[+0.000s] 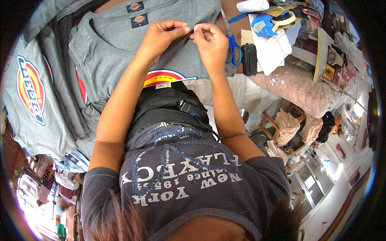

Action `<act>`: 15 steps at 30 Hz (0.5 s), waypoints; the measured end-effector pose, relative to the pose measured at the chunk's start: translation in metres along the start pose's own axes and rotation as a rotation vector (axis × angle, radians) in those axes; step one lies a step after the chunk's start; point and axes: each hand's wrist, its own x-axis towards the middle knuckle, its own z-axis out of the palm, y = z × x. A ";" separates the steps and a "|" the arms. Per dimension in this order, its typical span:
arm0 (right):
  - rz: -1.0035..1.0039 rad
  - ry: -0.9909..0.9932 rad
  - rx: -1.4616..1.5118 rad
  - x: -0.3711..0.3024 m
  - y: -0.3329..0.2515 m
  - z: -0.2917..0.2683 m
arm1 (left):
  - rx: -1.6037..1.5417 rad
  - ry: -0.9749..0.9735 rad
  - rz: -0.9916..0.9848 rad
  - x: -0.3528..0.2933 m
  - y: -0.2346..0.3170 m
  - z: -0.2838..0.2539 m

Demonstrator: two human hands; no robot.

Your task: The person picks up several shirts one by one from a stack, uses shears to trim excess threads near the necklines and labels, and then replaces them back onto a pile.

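A grey sleeveless shirt (114, 44), with a colourful print partly showing, lies spread on the table under my hands, stacked with another like it. My left hand (163, 38) is closed in a pinch, thumb against fingers, over the shirt near its neckline and shoulder. Close beside it, my right hand (211, 42) pinches too, the fingertips of both hands nearly meeting. Whatever sits between the fingers is too small to make out. Just right of my right hand lie scissors (233, 50) with blue and green handles, their blades pointing away from me.
More grey printed garments (30, 96) hang over the left side. Right of the scissors are a black case (249, 60), folded white cloth (273, 52), a tape roll (284, 21) and a white cylinder (252, 5). A large pinkish wrapped bundle (297, 90) lies beyond the table edge.
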 end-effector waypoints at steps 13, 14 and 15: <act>-0.109 0.021 -0.126 -0.006 -0.010 0.002 | 0.038 0.007 0.078 0.001 -0.008 -0.001; -0.124 0.014 -0.154 -0.005 -0.009 0.001 | 0.055 0.010 0.080 0.000 -0.008 -0.001; -0.139 0.008 -0.181 -0.004 -0.008 0.000 | 0.072 0.012 0.081 0.000 -0.007 0.000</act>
